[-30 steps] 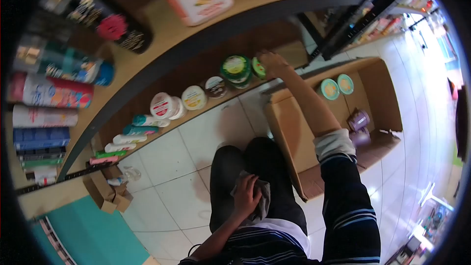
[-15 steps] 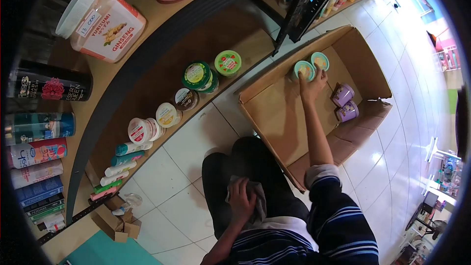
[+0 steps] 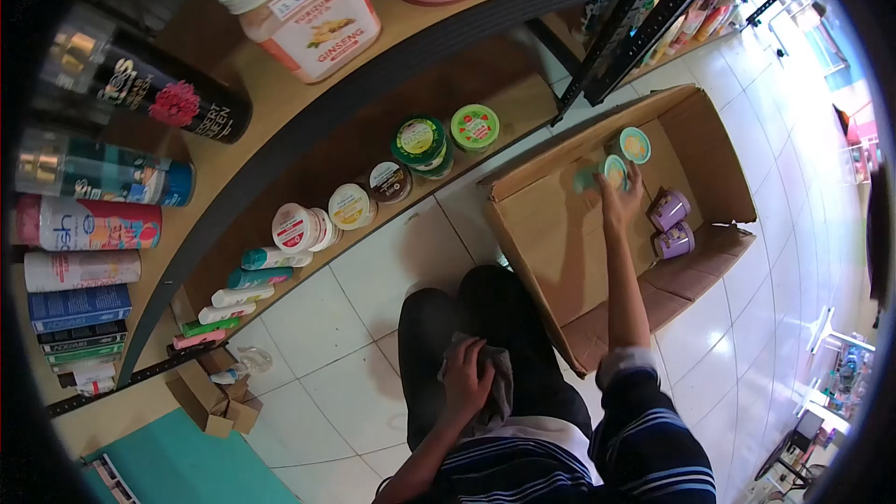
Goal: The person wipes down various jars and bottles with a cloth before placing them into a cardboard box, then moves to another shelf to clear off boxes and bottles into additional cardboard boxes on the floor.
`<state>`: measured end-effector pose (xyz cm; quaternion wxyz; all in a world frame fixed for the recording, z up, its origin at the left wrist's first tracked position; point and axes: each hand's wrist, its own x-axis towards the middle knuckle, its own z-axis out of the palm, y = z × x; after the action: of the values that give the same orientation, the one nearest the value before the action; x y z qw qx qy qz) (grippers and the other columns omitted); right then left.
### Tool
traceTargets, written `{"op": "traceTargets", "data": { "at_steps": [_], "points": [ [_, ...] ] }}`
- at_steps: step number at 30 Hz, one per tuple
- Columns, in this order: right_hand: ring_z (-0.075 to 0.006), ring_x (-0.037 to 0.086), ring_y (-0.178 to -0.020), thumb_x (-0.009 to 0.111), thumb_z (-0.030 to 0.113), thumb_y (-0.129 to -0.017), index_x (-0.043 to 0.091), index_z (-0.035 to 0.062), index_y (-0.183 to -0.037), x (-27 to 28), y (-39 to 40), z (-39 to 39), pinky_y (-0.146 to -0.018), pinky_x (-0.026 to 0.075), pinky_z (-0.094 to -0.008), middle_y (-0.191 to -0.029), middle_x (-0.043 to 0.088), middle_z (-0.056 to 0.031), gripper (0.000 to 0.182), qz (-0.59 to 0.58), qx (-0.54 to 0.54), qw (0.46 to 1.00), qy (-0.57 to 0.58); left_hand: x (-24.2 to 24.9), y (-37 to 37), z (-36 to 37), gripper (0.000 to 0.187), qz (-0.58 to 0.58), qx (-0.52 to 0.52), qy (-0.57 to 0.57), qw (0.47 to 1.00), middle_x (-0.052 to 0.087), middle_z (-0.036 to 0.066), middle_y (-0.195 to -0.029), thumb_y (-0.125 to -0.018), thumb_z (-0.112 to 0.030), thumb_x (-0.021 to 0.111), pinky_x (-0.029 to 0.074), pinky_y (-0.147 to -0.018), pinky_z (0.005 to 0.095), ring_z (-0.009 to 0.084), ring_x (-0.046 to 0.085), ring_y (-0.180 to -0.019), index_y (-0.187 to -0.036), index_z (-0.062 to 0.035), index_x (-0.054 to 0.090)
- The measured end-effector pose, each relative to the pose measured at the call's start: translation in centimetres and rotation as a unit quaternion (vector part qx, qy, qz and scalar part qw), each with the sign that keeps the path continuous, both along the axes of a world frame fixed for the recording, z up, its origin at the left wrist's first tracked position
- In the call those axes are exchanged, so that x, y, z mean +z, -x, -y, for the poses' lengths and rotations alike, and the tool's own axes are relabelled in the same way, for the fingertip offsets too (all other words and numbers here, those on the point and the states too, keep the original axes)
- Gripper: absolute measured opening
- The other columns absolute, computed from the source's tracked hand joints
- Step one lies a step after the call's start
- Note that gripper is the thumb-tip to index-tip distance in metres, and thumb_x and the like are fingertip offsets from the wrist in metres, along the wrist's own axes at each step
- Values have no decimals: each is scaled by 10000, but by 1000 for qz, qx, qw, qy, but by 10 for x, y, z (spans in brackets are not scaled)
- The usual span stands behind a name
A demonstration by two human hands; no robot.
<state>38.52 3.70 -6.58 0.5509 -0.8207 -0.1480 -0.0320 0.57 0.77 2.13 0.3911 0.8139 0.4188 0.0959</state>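
Observation:
My right hand [image 3: 620,203] reaches into an open cardboard box [image 3: 551,266], its fingers closed on a small tub with a teal-rimmed lid [image 3: 613,171]. Right behind it stands a second teal-lidded tub [image 3: 635,144]. Two purple tubs [image 3: 672,225] rest on their sides near the box's right wall. On my lap, my left hand [image 3: 469,381] is wrapped over a crumpled grey cloth [image 3: 501,385]. The held tub's lower part is blurred and partly hidden by my fingers.
Left of the box, a low shelf [image 3: 523,103] carries a row of tubs, including a green-lidded tub [image 3: 476,127], and several bottles. Above it a curved shelf edge [image 3: 308,121] juts out below large jars such as a ginseng jar [image 3: 317,23]. A black metal post [image 3: 621,37] rises behind the box.
My right hand has shifted one teal-lidded tub toward me, apart from the other, which stays at the back. The view has turned slightly. My left hand keeps the cloth.

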Motion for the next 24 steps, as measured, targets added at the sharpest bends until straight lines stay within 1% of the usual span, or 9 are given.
{"op": "traceTargets", "data": {
  "at_steps": [4,7,9,12,17,19,21,23,24],
  "points": [
    [-249,491,-1052,727,206,-547,421,-8,-1187,113,40,26,-894,393,-339,-1139,491,-147,742,-156,175,971,-55,-2,-2,-19,290,64,59,136,987,548,148,-1018,-817,-187,522,404,-841,384,306,525,-962,-1060,-29,524],
    [-246,488,-1058,711,169,-513,389,-9,-1200,178,75,29,-902,392,-342,-1148,485,-149,779,-296,380,868,-123,27,-24,-55,385,196,99,293,930,546,115,-1089,-819,-227,549,402,-843,315,236,521,-1007,-1136,-19,481],
    [-249,460,-1096,688,147,-499,350,-4,-1221,204,105,19,-932,368,-347,-1171,469,-154,811,-371,567,716,-168,68,-36,-79,536,301,63,490,816,534,99,-1106,-786,-302,604,393,-855,293,195,501,-1039,-1191,-5,418],
    [-244,406,-1160,675,92,-552,328,25,-1256,217,149,3,-964,333,-368,-1206,448,-137,788,-358,679,622,-159,83,-33,-80,660,339,-26,515,787,526,107,-1088,-751,-390,627,402,-846,305,179,505,-1033,-1214,7,375],
    [-246,409,-1148,686,99,-629,359,46,-1239,205,204,12,-950,338,-364,-1187,452,-143,694,-515,525,620,-273,108,1,-80,790,385,47,459,799,553,153,-1015,-700,-565,598,492,-737,375,232,585,-867,-1193,18,394],
    [-249,439,-1102,687,172,-668,428,60,-1180,182,223,34,-918,360,-350,-1142,474,-138,585,-454,500,737,-43,111,20,-84,816,471,88,526,703,549,170,-1018,-729,-653,467,492,-740,378,247,581,-863,-1189,18,399],
    [-256,483,-1035,685,216,-691,464,49,-1114,162,257,64,-865,398,-333,-1080,502,-135,505,-286,654,681,162,115,35,-88,864,483,91,483,725,540,195,-1029,-737,-711,339,494,-739,386,263,580,-852,-1200,16,393],
    [-274,532,-947,708,232,-669,494,28,-1076,140,297,100,-784,441,-330,-1040,528,-144,503,-16,731,650,208,122,43,-89,844,529,124,511,667,534,195,-1051,-755,-704,307,494,-744,409,272,578,-863,-1207,4,399],
    [-274,532,-947,708,232,-669,494,28,-1076,133,306,110,-784,441,-330,-1040,528,-144,503,-15,733,648,208,128,45,-88,758,555,134,502,649,533,178,-1077,-806,-635,308,481,-778,429,291,564,-914,-1209,0,404]
  ]
}}
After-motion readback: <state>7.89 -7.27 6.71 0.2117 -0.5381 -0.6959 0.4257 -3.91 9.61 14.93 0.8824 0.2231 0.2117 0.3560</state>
